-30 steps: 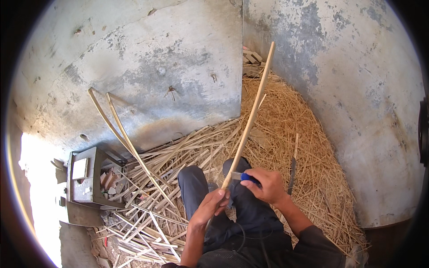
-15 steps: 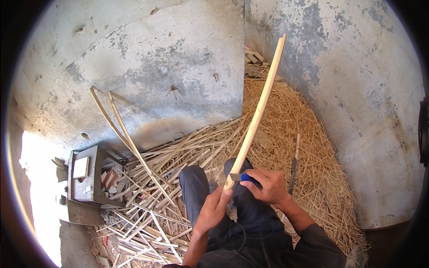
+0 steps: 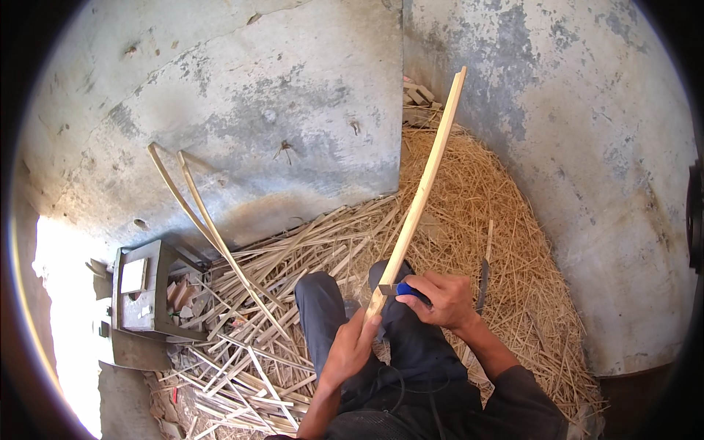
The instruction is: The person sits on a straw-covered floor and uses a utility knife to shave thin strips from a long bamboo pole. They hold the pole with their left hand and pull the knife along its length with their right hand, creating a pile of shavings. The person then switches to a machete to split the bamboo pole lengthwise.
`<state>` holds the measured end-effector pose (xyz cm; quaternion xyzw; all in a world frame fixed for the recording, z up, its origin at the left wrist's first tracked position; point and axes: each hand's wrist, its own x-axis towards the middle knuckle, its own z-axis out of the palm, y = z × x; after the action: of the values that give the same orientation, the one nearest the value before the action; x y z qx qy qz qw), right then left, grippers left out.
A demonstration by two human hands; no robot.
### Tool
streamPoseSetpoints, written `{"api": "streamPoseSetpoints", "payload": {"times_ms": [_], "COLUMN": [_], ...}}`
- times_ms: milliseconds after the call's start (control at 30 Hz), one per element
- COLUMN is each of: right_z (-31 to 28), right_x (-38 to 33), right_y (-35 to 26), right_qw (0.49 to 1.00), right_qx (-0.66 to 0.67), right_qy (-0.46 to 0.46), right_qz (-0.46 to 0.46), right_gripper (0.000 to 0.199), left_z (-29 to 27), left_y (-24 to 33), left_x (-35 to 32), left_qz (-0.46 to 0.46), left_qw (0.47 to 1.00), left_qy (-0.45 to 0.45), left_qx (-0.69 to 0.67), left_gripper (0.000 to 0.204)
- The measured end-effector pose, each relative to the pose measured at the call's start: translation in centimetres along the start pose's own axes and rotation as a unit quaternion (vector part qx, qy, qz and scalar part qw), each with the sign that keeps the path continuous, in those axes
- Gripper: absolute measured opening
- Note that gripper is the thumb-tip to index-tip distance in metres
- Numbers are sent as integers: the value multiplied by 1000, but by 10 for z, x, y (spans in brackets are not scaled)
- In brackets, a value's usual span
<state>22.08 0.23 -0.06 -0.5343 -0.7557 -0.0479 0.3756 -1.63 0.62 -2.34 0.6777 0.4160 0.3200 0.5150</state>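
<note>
A long, pale wooden strip [image 3: 424, 187] slants up and away from my lap, its far end before the wall. My left hand [image 3: 352, 348] is wrapped round its near end. In my right hand [image 3: 449, 302] is a knife with a blue handle [image 3: 413, 292], held in closed fingers. The short metal blade [image 3: 386, 290] lies across the strip, just above my left hand, and appears to touch the wood. Part of the handle is hidden by my right fingers.
Split wooden strips [image 3: 253, 359] cover the floor at left, and straw-like shavings [image 3: 506, 315] are heaped at right. Two long strips [image 3: 213, 227] lean on the wall [image 3: 279, 95]. A dark wooden box-like stool [image 3: 158, 293] lies at left. A long dark blade [image 3: 482, 284] rests by the shavings.
The strip has shifted slightly down toward me, with my left hand a little lower. The knife stays across the wood at nearly the same place.
</note>
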Motion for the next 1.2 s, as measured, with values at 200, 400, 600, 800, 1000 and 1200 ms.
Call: {"api": "streamPoseSetpoints", "payload": {"times_ms": [200, 400, 600, 800, 1000, 1200], "right_z": [0, -37, -36, -50, -57, -79], "right_x": [-2, 28, 25, 44, 53, 26], "right_y": [8, 81, 110, 176, 225, 248], "right_qw": [998, 973, 984, 961, 933, 928], "right_qx": [-24, -58, -63, -91, -112, -39], "right_qy": [33, 176, 98, 142, 208, 166], "right_qz": [43, 140, 132, 221, 271, 331], "right_gripper": [34, 45, 52, 51, 51, 48], "left_z": [-2, -9, -16, -26, -34, -34], "left_y": [2, -15, -19, -25, -50, -55], "left_x": [-8, -52, -60, -77, -91, -96], "left_qz": [-46, -111, -114, -153, -146, -182], "left_qw": [998, 989, 989, 980, 981, 980], "left_qy": [-15, -93, -83, -106, -112, -83], "left_qx": [26, 11, 45, 75, 60, 0], "left_gripper": [31, 35, 36, 36, 37, 37]}}
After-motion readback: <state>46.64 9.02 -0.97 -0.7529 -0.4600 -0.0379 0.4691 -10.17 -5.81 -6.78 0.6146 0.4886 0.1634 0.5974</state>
